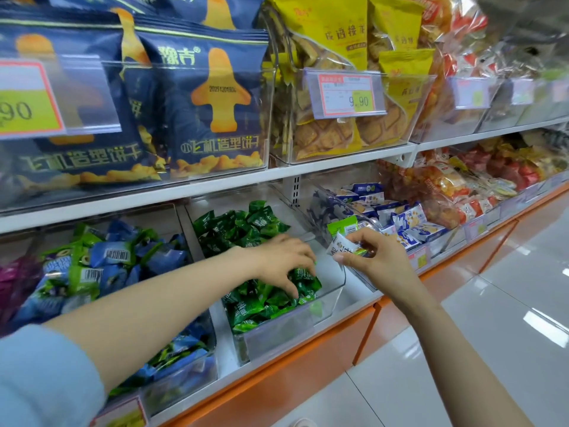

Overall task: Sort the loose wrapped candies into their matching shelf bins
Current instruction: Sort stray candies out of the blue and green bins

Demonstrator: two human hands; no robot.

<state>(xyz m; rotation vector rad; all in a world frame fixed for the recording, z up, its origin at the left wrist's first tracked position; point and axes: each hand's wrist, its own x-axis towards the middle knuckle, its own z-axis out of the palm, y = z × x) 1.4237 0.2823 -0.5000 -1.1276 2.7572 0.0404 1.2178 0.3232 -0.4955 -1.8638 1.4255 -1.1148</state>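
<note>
Sleeve (40,380), pale blue, L arm, lies lowest in view; bare forearm is stretched up and across to middle bin (277,337) on lower shelf. Progress, as judged: partway. Middle bin is filled w/ green candies (246,229) only, so it is taken as sorted. Far-L bin (184,383) is seen w/ blue and green wrappers mixed, so a good deal is reckoned left. One white-and-green packet (345,246) is held clear of the shelf, just by the front L corner of the blue-white bin (323,211), and is not yet set in any bin; matching bin can't be confirmed, print too blurred. L hand (283,260): palm down, fingers spread and bent into green candies nr front of middle bin, touching them; whether a piece is actually pinched cannot be told. R hand (369,260): thumb and fingertips are closed narrow on the packet, wrist cocked back, forearm entering from lower R. Hands are near each other, not touching.
</note>
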